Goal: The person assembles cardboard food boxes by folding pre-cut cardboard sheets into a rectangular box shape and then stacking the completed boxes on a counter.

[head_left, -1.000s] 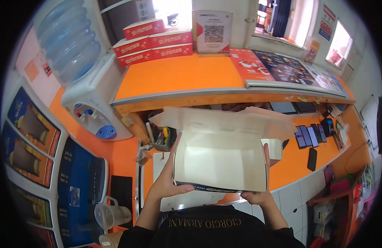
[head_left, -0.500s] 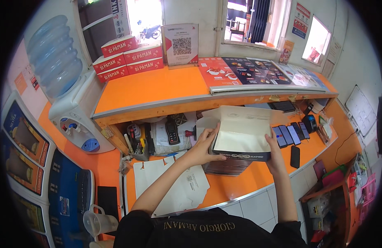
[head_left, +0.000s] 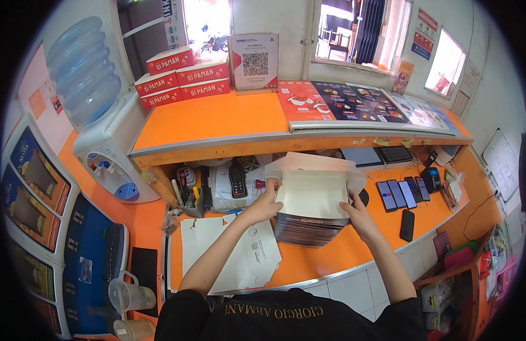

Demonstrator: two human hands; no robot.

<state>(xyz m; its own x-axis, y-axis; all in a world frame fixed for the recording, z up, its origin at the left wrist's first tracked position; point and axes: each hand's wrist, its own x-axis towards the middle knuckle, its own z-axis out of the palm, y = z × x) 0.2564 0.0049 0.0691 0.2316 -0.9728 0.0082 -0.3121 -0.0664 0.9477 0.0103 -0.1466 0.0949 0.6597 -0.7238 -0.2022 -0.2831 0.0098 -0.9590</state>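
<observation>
An open cardboard box point(head_left: 313, 194), white inside and dark outside, sits on or just above a stack of flat dark cardboard pieces point(head_left: 309, 233) on the orange desk. Its lid stands raised at the far side. At the box's left wall, my left hand point(head_left: 265, 204) grips the near corner, thumb at the rim. My right hand point(head_left: 359, 217) is closed on the right wall, its thumb inside the edge. White flat cardboard sheets point(head_left: 217, 250) lie on the desk under my left forearm.
Beyond the desk runs a raised orange counter point(head_left: 212, 122) with red boxes point(head_left: 203, 73) and menus. Several phones point(head_left: 400, 194) lie to the right. A pen holder point(head_left: 193, 206) and a handheld device point(head_left: 238, 182) rest left. A water dispenser point(head_left: 112, 153) stands far left.
The box has shifted left and lower, toward the stack, and now tilts less. Both hands have moved with it and still hold its sides. The view has shifted slightly.
</observation>
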